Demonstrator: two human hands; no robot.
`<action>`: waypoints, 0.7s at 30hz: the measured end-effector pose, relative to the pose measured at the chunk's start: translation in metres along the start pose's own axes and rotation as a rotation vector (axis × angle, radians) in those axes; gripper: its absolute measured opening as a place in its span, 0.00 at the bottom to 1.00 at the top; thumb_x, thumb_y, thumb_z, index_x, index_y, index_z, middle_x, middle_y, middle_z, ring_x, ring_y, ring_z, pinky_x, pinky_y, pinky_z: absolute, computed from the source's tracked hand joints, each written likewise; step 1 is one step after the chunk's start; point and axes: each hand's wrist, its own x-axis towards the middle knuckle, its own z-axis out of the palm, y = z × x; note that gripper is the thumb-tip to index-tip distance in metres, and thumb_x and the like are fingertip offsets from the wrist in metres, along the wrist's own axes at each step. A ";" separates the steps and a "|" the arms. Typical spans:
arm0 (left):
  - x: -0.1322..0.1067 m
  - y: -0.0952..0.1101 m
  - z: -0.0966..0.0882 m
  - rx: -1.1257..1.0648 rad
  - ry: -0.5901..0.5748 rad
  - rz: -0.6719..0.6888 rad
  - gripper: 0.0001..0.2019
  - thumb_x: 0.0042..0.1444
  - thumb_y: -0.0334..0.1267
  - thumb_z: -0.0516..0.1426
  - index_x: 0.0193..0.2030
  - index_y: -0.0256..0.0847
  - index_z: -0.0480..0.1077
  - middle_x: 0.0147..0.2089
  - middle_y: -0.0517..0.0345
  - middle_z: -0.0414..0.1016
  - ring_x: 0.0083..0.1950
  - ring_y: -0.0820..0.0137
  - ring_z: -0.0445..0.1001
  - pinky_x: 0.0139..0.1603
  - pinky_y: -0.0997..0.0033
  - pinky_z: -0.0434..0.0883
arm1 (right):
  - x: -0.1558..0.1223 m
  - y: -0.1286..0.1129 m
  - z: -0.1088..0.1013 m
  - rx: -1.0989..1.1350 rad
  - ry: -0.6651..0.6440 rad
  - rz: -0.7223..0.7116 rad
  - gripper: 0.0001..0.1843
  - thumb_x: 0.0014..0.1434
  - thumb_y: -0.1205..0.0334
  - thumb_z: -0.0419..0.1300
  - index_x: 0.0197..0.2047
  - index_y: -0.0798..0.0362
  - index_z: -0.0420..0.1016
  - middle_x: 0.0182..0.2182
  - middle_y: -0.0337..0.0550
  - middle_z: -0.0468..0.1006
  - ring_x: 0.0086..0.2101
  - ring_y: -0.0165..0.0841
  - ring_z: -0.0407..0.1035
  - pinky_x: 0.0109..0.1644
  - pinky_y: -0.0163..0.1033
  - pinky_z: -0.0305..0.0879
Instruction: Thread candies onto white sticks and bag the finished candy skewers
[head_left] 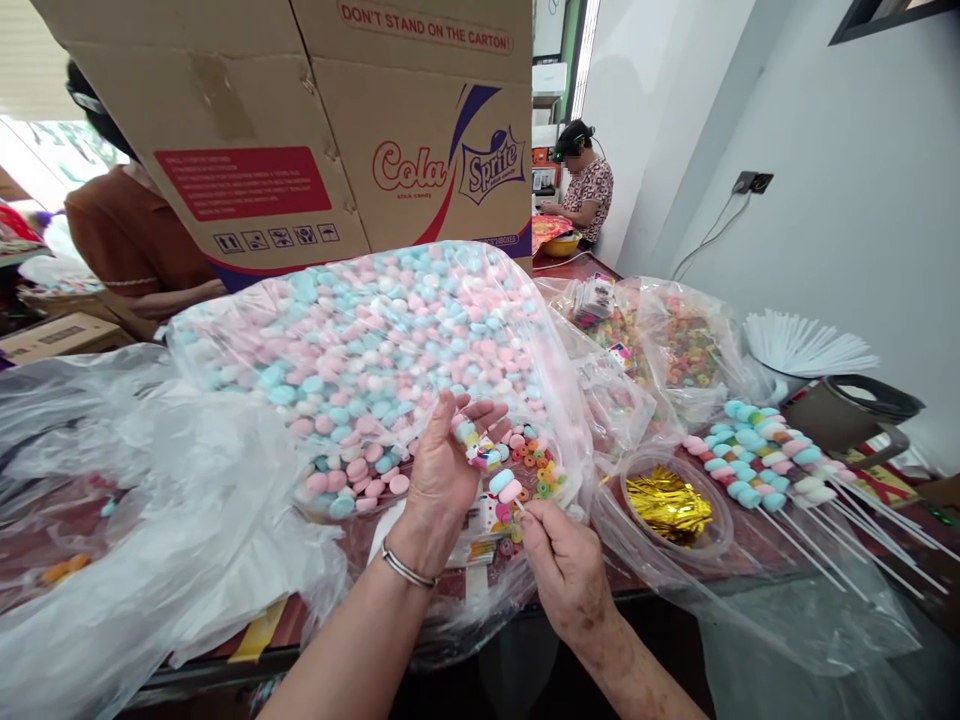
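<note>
My left hand (pixel 448 468), a bracelet on its wrist, is cupped palm-up and holds a few small candies (pixel 480 452) against its fingers. My right hand (pixel 564 568) pinches a thin white stick (pixel 517 505) with a blue and a pink marshmallow candy (pixel 505 486) threaded on its top. Both hands hover just in front of a big clear bag of pink, blue and white marshmallow candies (pixel 375 350). Small coloured ring candies (pixel 541 470) lie in plastic right behind my fingers.
Finished candy skewers (pixel 757 455) lie at the right, beside a bowl of gold twist ties (pixel 667 503), white sticks in a cup (pixel 802 350) and another candy bag (pixel 675 340). A Cola/Sprite carton (pixel 337 130) stands behind. Crumpled plastic (pixel 150 500) covers the left. Other people work at the back.
</note>
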 end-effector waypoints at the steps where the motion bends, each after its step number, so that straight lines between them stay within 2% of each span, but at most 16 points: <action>1: 0.001 0.000 -0.001 -0.002 -0.017 -0.009 0.15 0.48 0.45 0.65 0.36 0.37 0.70 0.29 0.56 0.76 0.34 0.63 0.79 0.38 0.61 0.76 | -0.002 0.000 0.000 0.035 -0.023 0.040 0.13 0.66 0.63 0.46 0.31 0.53 0.67 0.19 0.33 0.61 0.20 0.26 0.58 0.25 0.31 0.55; 4: -0.002 -0.006 -0.001 0.026 -0.097 -0.028 0.12 0.50 0.43 0.64 0.36 0.37 0.70 0.23 0.64 0.70 0.26 0.72 0.75 0.32 0.71 0.75 | -0.003 -0.002 0.002 0.087 -0.060 0.111 0.14 0.66 0.61 0.45 0.32 0.53 0.66 0.18 0.32 0.59 0.19 0.26 0.57 0.24 0.31 0.54; 6: -0.005 -0.012 0.000 0.039 -0.118 -0.050 0.12 0.51 0.42 0.64 0.35 0.38 0.69 0.22 0.66 0.67 0.23 0.75 0.72 0.29 0.74 0.74 | -0.001 -0.003 0.004 0.044 -0.048 0.089 0.14 0.66 0.61 0.45 0.31 0.53 0.66 0.19 0.33 0.60 0.20 0.26 0.57 0.24 0.31 0.54; 12: -0.003 -0.016 -0.006 0.050 -0.036 -0.130 0.13 0.54 0.46 0.61 0.36 0.38 0.68 0.23 0.63 0.70 0.19 0.76 0.70 0.25 0.74 0.74 | 0.008 -0.013 -0.008 -0.167 -0.137 -0.060 0.14 0.66 0.61 0.47 0.34 0.55 0.69 0.24 0.40 0.72 0.25 0.30 0.67 0.29 0.33 0.60; 17: 0.004 -0.014 -0.014 0.151 -0.017 -0.163 0.13 0.55 0.46 0.60 0.35 0.37 0.70 0.25 0.58 0.73 0.20 0.74 0.72 0.21 0.74 0.73 | 0.029 -0.013 -0.026 -0.256 0.042 -0.215 0.11 0.66 0.65 0.48 0.44 0.55 0.71 0.34 0.46 0.76 0.36 0.34 0.70 0.41 0.37 0.65; 21: 0.007 -0.018 -0.015 0.171 -0.033 -0.200 0.11 0.55 0.43 0.60 0.33 0.35 0.71 0.26 0.54 0.76 0.23 0.71 0.75 0.21 0.77 0.71 | 0.053 -0.010 -0.027 -0.445 0.012 -0.386 0.13 0.66 0.67 0.49 0.38 0.54 0.75 0.32 0.46 0.74 0.36 0.36 0.65 0.42 0.41 0.64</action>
